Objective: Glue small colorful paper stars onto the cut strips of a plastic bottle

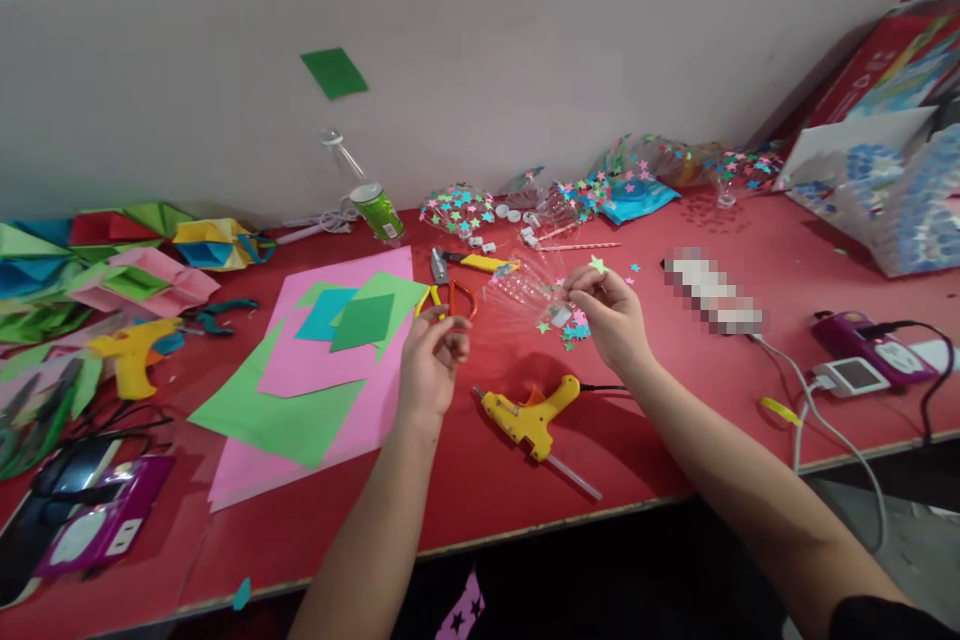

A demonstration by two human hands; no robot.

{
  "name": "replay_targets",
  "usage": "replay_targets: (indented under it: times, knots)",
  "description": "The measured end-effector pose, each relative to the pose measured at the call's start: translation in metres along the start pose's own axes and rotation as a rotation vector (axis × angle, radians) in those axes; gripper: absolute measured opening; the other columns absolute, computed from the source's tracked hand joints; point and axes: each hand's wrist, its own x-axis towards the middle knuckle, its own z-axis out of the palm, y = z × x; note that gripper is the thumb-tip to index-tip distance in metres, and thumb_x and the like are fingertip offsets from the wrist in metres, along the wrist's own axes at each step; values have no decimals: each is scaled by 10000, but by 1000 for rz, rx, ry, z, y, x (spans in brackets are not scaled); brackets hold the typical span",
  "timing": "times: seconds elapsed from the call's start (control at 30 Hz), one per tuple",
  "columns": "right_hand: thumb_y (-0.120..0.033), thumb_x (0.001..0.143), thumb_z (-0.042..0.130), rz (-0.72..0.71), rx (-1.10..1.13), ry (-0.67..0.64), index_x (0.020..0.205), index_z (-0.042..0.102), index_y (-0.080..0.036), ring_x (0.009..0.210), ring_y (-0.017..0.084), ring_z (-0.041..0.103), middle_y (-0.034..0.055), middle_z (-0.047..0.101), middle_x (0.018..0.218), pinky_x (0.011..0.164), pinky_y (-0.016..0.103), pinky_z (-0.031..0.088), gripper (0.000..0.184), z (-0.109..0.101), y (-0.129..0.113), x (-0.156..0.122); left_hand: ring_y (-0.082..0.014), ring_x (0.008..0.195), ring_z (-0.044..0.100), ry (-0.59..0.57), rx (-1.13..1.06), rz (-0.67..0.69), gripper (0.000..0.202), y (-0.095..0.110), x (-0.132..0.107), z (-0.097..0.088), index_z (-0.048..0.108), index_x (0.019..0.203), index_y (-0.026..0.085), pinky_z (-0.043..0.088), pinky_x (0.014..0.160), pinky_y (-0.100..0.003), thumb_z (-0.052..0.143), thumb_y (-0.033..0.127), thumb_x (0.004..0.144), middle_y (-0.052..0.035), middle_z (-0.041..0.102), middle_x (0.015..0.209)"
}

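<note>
My right hand is closed in a pinch beside a clear ribbed plastic piece; anything between its fingertips is too small to make out. A light green paper star shows at its knuckles, and I cannot tell whether it is on the finger. My left hand has its thumb and fingers curled together near the pliers; what they pinch, if anything, is unclear. Loose paper stars lie by my right hand. Below both hands rests a yellow glue gun with a clear glue stick.
Pink and green paper sheets lie left. Star-covered clear pieces line the back by a partition. A second glue gun, scissors and folded paper shapes stand far left. A power strip and cables are right.
</note>
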Motion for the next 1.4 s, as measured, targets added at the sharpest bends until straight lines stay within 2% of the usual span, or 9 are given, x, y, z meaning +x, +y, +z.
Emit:
replay_targets:
  times: [0.1,0.2,0.27,0.37,0.67,0.97,1.13,1.27,1.4]
  knots:
    - [-316,739,682,-47,-6,31,738,559,-234,755,158,559,4,588,802,701,312,470,147,2,-8,0,-41,422,508,17,22,-91,234,-3,4,-2,516,823,176,331,402,-143,678,166,654,57,615,598]
    - [-321,737,689,-49,7,18,727,560,-233,744,157,562,4,583,806,711,318,475,156,7,-12,-4,-83,502,597,-297,140,-259,281,-7,-6,7,594,898,135,424,451,-188,741,188,665,-23,692,755]
    - [-319,750,687,-40,9,-16,720,560,-232,744,159,565,3,586,798,710,319,478,157,11,-10,-9,-148,716,699,-426,97,-276,429,-11,-15,17,597,1086,162,532,609,-247,768,220,696,-74,711,1012]
    - [-316,783,684,-28,12,-79,734,579,-234,765,162,575,2,601,798,720,319,482,142,16,-7,-16,-191,861,725,-413,-16,-195,572,-18,-25,28,539,1199,244,561,750,-302,806,241,692,-45,698,1113]
    - [-411,784,726,51,-21,-192,756,602,-238,762,163,601,-3,623,778,710,329,530,214,24,-9,-23,-216,939,712,-330,-17,-130,414,-25,-20,22,619,1029,199,550,846,-347,819,284,676,-40,732,1016]
    - [-207,791,655,92,-68,-195,1108,590,-251,747,121,631,24,653,1034,696,295,542,326,8,-10,-16,-212,887,722,-259,35,-105,411,-24,-13,17,628,975,188,558,848,-358,841,264,631,-29,750,930]
    - [-182,860,582,-228,-338,100,1032,609,-262,821,166,624,17,631,938,754,354,525,192,-1,-27,-17,-201,833,726,-246,49,-100,378,-23,-11,14,653,927,181,563,826,-336,855,261,617,-23,753,879]
    - [-156,868,610,-605,-735,-2,990,658,-300,880,203,615,13,664,924,851,420,458,195,0,-49,-25,-163,759,711,-257,80,-121,336,-22,-11,14,664,913,174,565,775,-303,840,257,639,-17,743,853]
    - [-227,859,669,-698,-930,-79,1094,648,-320,898,216,581,22,659,958,866,431,425,253,5,-53,-28,-161,740,704,-252,137,-147,345,-25,-12,15,672,902,158,565,767,-304,845,255,620,-14,724,817]
